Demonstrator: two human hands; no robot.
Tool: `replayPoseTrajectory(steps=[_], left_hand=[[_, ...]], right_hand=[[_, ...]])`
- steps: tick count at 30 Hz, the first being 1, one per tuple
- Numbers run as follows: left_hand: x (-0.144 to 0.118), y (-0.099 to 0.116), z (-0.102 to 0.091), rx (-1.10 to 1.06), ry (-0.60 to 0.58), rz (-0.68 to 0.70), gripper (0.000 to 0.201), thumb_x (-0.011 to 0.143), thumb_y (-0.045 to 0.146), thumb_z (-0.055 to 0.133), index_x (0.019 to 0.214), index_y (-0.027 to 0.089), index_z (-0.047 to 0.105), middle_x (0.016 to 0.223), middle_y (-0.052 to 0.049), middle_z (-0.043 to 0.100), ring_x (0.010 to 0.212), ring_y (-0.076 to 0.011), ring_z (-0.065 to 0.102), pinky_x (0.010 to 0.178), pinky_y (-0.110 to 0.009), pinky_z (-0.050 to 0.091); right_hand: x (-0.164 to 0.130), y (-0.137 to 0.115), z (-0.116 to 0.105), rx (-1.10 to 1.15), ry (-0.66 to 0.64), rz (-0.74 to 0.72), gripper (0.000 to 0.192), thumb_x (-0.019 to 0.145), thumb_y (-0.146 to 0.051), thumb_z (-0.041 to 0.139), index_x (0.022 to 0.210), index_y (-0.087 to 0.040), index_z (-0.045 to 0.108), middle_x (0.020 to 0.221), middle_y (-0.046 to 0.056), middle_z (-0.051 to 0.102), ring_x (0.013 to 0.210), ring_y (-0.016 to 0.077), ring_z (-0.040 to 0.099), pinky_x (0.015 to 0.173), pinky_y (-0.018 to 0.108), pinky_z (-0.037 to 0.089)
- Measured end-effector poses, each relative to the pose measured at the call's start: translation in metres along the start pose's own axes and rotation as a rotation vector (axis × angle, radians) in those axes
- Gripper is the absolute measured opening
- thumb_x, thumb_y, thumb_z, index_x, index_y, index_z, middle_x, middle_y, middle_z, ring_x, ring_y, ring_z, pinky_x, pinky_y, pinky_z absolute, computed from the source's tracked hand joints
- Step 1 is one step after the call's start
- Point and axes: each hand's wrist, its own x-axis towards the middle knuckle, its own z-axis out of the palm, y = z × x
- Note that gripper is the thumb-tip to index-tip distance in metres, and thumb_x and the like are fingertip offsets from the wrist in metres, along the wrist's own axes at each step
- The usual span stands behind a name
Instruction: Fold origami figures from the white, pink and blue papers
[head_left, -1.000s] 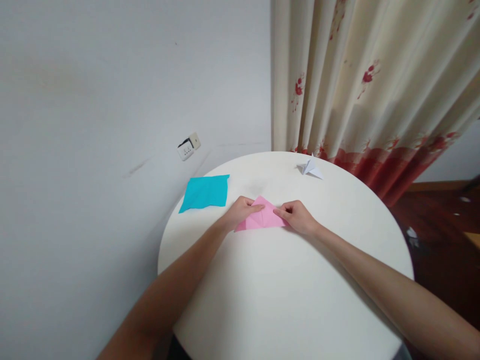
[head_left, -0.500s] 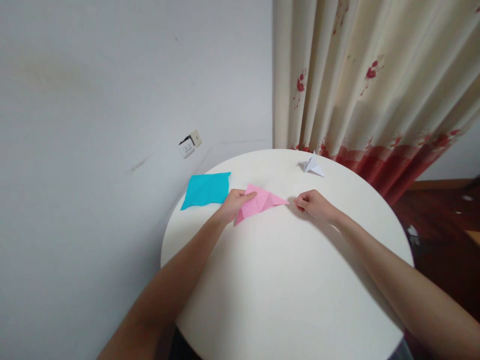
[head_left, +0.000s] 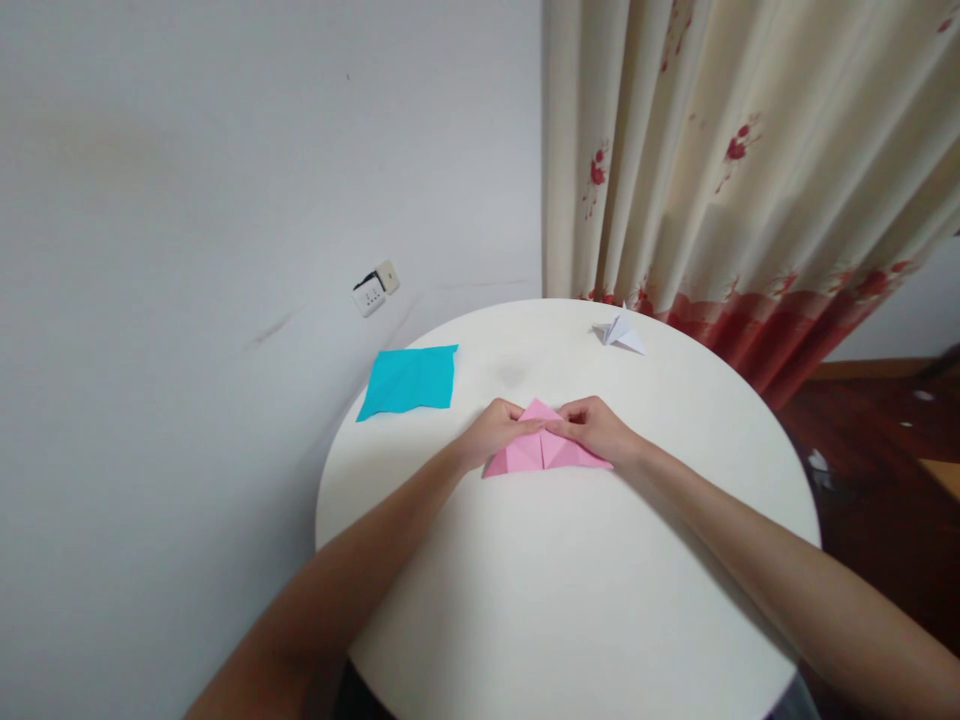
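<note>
Bare forearms (head_left: 401, 520) and wrists (head_left: 459, 455), slender fingers (head_left: 528, 427)

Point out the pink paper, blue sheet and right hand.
Pink paper (head_left: 548, 453), head view: on its creased middle.
Blue sheet (head_left: 410, 380), head view: on its middle.
Right hand (head_left: 598, 430), head view: on its middle.

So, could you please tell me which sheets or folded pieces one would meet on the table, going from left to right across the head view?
Blue sheet → pink folded paper, held by the left hand and the right hand → white folded paper.
</note>
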Motion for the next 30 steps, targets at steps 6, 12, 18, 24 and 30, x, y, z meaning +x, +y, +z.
replayPoseTrajectory(steps=[6, 12, 18, 24, 30], left_hand=[[0.002, 0.0, -0.003, 0.016, 0.009, 0.012, 0.049, 0.068, 0.056, 0.075, 0.077, 0.009, 0.072, 0.066, -0.004, 0.066, 0.052, -0.0119, 0.052, 0.049, -0.022, 0.032], [0.007, -0.005, -0.004, 0.064, 0.024, 0.017, 0.048, 0.069, 0.056, 0.074, 0.079, 0.009, 0.071, 0.063, -0.001, 0.06, 0.051, -0.0096, 0.047, 0.047, -0.02, 0.029], [0.012, -0.012, -0.009, 0.105, 0.052, 0.066, 0.052, 0.075, 0.06, 0.067, 0.084, 0.008, 0.071, 0.064, 0.0, 0.058, 0.053, -0.0105, 0.047, 0.048, -0.02, 0.029], [0.017, -0.014, -0.01, 0.211, 0.116, 0.191, 0.051, 0.083, 0.059, 0.059, 0.09, 0.01, 0.07, 0.072, -0.002, 0.062, 0.063, -0.0139, 0.054, 0.054, -0.021, 0.037], [0.022, -0.022, -0.009, 0.427, 0.217, 0.289, 0.056, 0.093, 0.036, 0.053, 0.144, 0.016, 0.042, 0.074, 0.0, 0.062, 0.063, -0.0146, 0.057, 0.061, -0.024, 0.043]], right_hand=[[0.004, 0.005, -0.007, -0.035, 0.124, 0.003, 0.047, 0.07, -0.059, 0.072, 0.06, -0.015, 0.061, 0.056, -0.002, 0.05, 0.053, 0.009, 0.038, 0.049, 0.024, 0.028], [0.008, 0.01, -0.009, -0.051, 0.18, 0.004, 0.05, 0.067, -0.063, 0.071, 0.061, -0.015, 0.06, 0.057, -0.002, 0.05, 0.053, 0.009, 0.038, 0.049, 0.024, 0.027], [0.006, 0.01, -0.01, -0.072, 0.12, 0.042, 0.054, 0.067, -0.066, 0.07, 0.07, -0.013, 0.064, 0.059, -0.002, 0.052, 0.053, 0.0093, 0.039, 0.047, 0.023, 0.027], [0.008, 0.017, -0.017, -0.12, 0.117, 0.033, 0.05, 0.071, -0.062, 0.068, 0.07, -0.013, 0.064, 0.057, -0.002, 0.049, 0.051, 0.0092, 0.038, 0.047, 0.024, 0.026], [0.008, 0.021, -0.013, -0.48, 0.186, -0.038, 0.033, 0.088, -0.041, 0.054, 0.088, -0.015, 0.073, 0.066, 0.001, 0.062, 0.058, 0.0132, 0.051, 0.055, 0.025, 0.034]])
